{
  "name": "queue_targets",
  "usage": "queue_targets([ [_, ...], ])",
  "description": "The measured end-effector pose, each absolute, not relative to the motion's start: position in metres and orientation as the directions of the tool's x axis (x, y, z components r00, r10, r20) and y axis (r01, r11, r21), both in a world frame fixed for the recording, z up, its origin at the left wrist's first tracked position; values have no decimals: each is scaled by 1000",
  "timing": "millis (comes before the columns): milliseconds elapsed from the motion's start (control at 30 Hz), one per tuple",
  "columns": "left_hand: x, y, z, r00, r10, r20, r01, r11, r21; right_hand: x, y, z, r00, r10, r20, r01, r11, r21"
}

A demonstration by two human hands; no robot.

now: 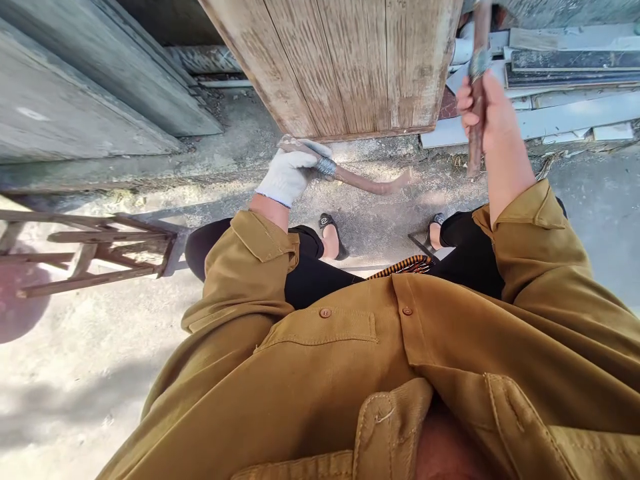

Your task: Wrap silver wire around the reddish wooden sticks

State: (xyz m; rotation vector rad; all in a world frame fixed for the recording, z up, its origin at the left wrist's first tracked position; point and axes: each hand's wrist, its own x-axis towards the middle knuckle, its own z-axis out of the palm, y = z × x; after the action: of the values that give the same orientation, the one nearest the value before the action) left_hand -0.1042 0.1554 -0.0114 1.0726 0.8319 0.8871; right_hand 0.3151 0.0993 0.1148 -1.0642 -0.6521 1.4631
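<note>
My left hand point(286, 175), in a white knitted glove, is wrapped round a curved wooden handle point(363, 181) with a band of wire binding. The handle's free end bends off to the right above the ground and looks blurred. Bare and raised at the upper right, my right hand point(495, 113) grips a wooden-handled tool point(479, 110), its fingers closed round the shaft. Grey binding wraps this shaft just above the fingers. The tool's upper end runs up to the top edge of the view, and I cannot make out its kind.
A weathered plank panel point(350, 67) stands in front of me. Stacked boards point(570, 80) lie at the upper right, and large grey slabs point(90, 87) lean at the upper left. To my left, a wooden stool point(107, 237) lies near a reddish round object point(20, 300).
</note>
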Motion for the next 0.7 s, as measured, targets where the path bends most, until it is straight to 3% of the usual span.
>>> queue_targets([
  [100,-91,156,-30,260,939,-223,-208,281,937,310,85,153,29,987,-159,-594,-111,-797],
  [200,-78,155,-43,66,942,-330,-256,336,906,300,67,172,-34,996,-80,-558,-85,-826],
  [300,-70,155,-54,-62,861,-505,-259,474,841,293,56,177,-64,998,9,-444,-21,-896],
  [467,-58,141,-76,76,720,-690,-169,691,703,269,56,163,-161,983,90,-299,38,-953],
  [633,-36,117,-79,114,730,-674,-206,681,703,236,67,145,-278,957,78,-374,-33,-927],
  [700,-23,111,-71,151,791,-593,-187,612,769,229,71,143,-287,957,48,-387,-70,-919],
])
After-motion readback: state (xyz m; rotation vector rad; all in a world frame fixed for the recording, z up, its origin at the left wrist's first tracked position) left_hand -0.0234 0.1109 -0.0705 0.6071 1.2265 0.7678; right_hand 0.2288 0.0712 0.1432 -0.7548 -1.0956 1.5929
